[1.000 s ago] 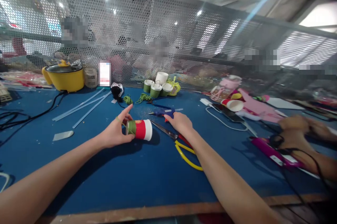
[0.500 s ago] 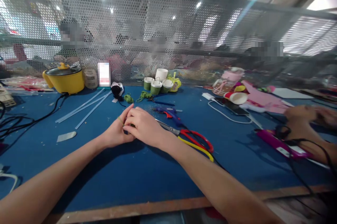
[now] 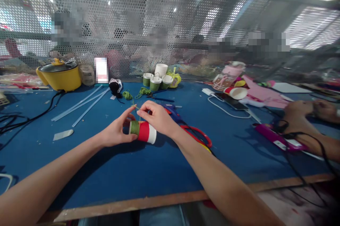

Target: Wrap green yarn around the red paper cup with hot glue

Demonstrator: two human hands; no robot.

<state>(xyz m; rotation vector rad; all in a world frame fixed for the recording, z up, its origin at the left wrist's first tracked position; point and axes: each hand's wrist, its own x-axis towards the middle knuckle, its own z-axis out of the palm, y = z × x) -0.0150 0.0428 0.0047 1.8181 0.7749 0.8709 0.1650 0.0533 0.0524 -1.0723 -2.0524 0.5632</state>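
A paper cup (image 3: 144,132) lies tilted on its side, red and white on the right and wound with green yarn (image 3: 134,127) at its left end. My left hand (image 3: 118,129) grips the wound end, its thumb on the near side and a finger raised by the strand. Above the cup, my right hand (image 3: 156,117) pinches the green strand between thumb and forefinger. Behind lie a small ball of green yarn (image 3: 127,94) and a loose bundle of it (image 3: 143,92). Scissors with red and yellow handles (image 3: 198,134) are partly hidden behind my right forearm.
A blue glue gun (image 3: 173,113) lies behind my right hand. Several yarn-wrapped cups (image 3: 155,83) stand by the perforated screen. Glue sticks (image 3: 90,108) and a yellow pot (image 3: 60,76) are left. A co-worker's arm (image 3: 302,127) rests at right by a purple power strip (image 3: 278,139).
The cup, hidden behind my hands before, now shows. My right hand has moved right and up, away from my left, drawing the green strand above the cup. The view has shifted slightly.
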